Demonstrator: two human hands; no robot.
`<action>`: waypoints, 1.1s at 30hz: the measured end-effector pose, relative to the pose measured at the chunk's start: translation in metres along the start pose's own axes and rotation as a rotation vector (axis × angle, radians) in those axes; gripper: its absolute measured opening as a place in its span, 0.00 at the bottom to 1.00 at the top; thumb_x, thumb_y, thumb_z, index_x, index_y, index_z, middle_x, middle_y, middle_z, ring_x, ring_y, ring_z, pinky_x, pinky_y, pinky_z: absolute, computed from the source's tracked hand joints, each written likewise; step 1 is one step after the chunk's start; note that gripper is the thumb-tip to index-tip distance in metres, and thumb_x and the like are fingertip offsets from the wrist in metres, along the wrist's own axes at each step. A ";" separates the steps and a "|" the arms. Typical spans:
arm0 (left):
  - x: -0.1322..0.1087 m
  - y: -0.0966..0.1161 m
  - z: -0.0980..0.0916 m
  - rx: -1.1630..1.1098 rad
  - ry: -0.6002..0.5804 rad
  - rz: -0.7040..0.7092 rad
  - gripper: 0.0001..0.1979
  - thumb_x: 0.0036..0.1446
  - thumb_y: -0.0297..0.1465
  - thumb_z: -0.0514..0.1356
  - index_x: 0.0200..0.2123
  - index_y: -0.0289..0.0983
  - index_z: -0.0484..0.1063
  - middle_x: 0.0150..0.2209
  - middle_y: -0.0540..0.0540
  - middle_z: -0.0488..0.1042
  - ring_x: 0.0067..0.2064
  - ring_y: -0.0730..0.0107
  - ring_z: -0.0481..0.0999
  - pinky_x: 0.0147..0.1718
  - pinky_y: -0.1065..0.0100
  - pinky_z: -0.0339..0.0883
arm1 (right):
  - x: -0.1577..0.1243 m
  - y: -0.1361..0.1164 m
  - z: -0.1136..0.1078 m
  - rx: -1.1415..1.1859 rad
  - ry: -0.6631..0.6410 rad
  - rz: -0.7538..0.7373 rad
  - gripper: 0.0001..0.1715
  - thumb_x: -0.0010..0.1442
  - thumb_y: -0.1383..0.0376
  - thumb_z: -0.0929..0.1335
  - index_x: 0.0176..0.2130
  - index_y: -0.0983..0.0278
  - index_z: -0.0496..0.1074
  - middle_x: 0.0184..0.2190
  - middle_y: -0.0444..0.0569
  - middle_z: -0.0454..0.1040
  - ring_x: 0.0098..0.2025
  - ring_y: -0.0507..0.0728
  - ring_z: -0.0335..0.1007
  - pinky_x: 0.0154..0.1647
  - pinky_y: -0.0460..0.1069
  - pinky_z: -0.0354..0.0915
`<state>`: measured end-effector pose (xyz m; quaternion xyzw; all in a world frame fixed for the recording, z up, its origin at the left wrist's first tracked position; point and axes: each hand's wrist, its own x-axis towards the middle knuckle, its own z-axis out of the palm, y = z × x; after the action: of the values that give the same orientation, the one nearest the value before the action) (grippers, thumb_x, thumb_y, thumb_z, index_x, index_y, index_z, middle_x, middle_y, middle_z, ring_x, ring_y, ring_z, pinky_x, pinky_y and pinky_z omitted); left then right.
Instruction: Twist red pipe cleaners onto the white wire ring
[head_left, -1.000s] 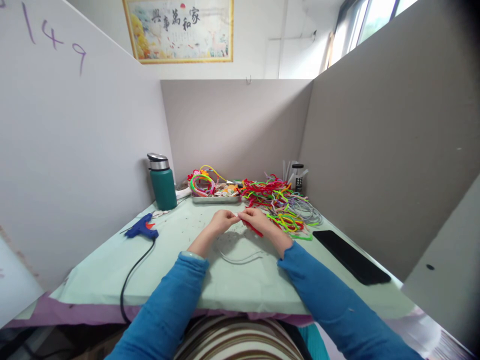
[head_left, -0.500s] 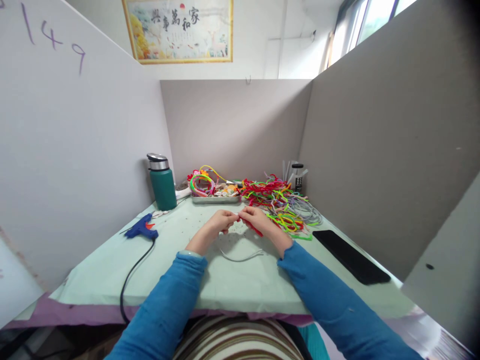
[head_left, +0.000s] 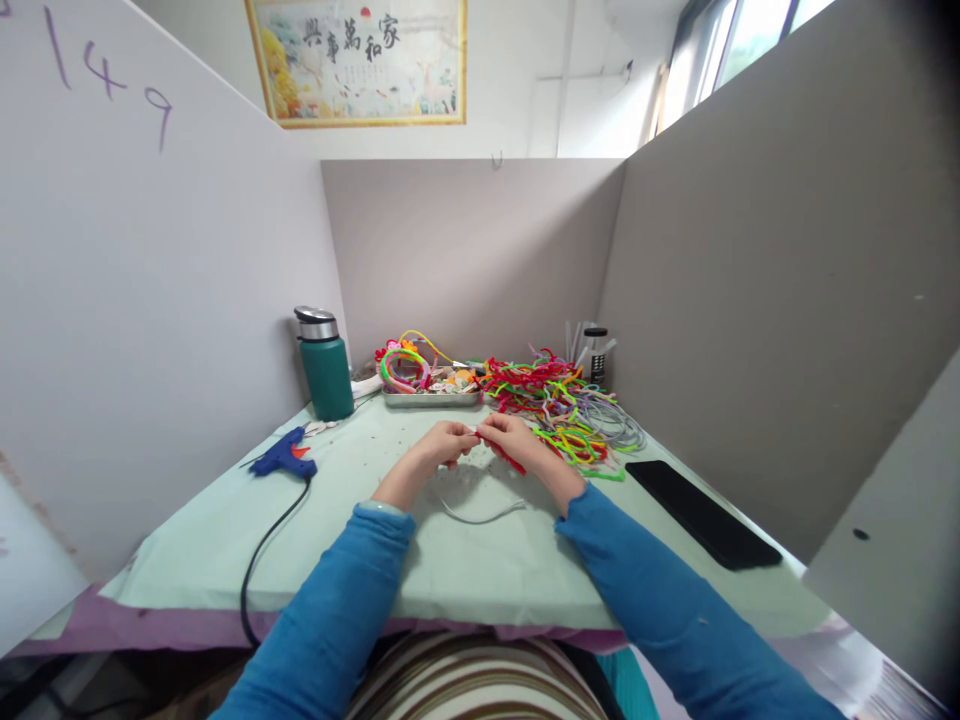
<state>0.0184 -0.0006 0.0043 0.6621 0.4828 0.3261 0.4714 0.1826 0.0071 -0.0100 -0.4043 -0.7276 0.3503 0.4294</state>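
My left hand (head_left: 445,443) and my right hand (head_left: 513,438) meet fingertip to fingertip above the middle of the table. Both are closed in a pinch on a red pipe cleaner (head_left: 513,461), whose free part slants down below my right fingers. Much of it is hidden by the fingers. On the cloth beneath, a grey pipe cleaner (head_left: 484,520) lies in a shallow curve, close to my wrists. Behind my right hand spreads a tangled heap of coloured pipe cleaners (head_left: 540,385), red, yellow, green and grey.
A metal tray (head_left: 431,400) with small pieces and coloured loops stands at the back. On the left are a green bottle (head_left: 326,375) and a blue glue gun (head_left: 285,455) with its black cord. A black phone-like slab (head_left: 703,513) lies at right. Partitions enclose three sides.
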 end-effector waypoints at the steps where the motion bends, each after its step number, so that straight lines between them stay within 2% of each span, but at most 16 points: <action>1: 0.001 -0.001 0.000 0.012 0.008 -0.003 0.16 0.42 0.42 0.63 0.26 0.35 0.67 0.17 0.56 0.59 0.17 0.81 0.54 0.18 0.72 0.52 | 0.000 0.000 0.000 -0.009 0.000 0.001 0.13 0.53 0.57 0.65 0.25 0.65 0.67 0.16 0.39 0.61 0.18 0.48 0.54 0.18 0.44 0.51; 8: -0.001 0.001 0.000 0.013 -0.003 -0.015 0.16 0.44 0.42 0.61 0.27 0.33 0.69 0.23 0.52 0.68 0.17 0.82 0.53 0.18 0.72 0.52 | -0.001 -0.001 -0.001 -0.042 -0.012 0.008 0.14 0.54 0.58 0.65 0.25 0.65 0.67 0.16 0.40 0.61 0.18 0.48 0.54 0.18 0.44 0.50; 16: 0.004 -0.004 -0.001 0.018 0.025 0.003 0.16 0.42 0.41 0.62 0.27 0.33 0.71 0.21 0.52 0.66 0.18 0.81 0.54 0.18 0.73 0.53 | 0.000 0.001 -0.001 -0.012 -0.018 0.018 0.13 0.53 0.58 0.65 0.25 0.65 0.67 0.15 0.40 0.61 0.18 0.48 0.54 0.17 0.43 0.50; 21: 0.008 -0.010 -0.002 0.027 0.014 0.063 0.14 0.39 0.35 0.64 0.31 0.33 0.72 0.21 0.53 0.65 0.20 0.79 0.59 0.17 0.74 0.53 | -0.001 -0.001 -0.001 0.012 -0.001 -0.003 0.12 0.52 0.58 0.66 0.25 0.65 0.67 0.16 0.40 0.61 0.18 0.48 0.54 0.18 0.43 0.51; 27: 0.009 -0.011 -0.003 0.043 -0.029 0.143 0.14 0.40 0.34 0.63 0.33 0.33 0.72 0.25 0.51 0.67 0.22 0.78 0.61 0.18 0.75 0.54 | -0.001 -0.003 -0.002 0.022 0.013 0.029 0.12 0.52 0.58 0.66 0.25 0.65 0.67 0.16 0.40 0.62 0.17 0.47 0.54 0.18 0.44 0.50; 33: 0.009 -0.011 -0.002 0.054 -0.006 0.117 0.13 0.40 0.32 0.62 0.32 0.33 0.72 0.25 0.51 0.68 0.23 0.78 0.63 0.17 0.75 0.54 | -0.002 -0.005 -0.001 0.006 0.011 0.021 0.12 0.52 0.59 0.66 0.25 0.65 0.67 0.16 0.40 0.61 0.18 0.48 0.54 0.18 0.44 0.50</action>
<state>0.0161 0.0099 -0.0058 0.7026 0.4504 0.3383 0.4349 0.1825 0.0038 -0.0060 -0.4125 -0.7199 0.3549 0.4308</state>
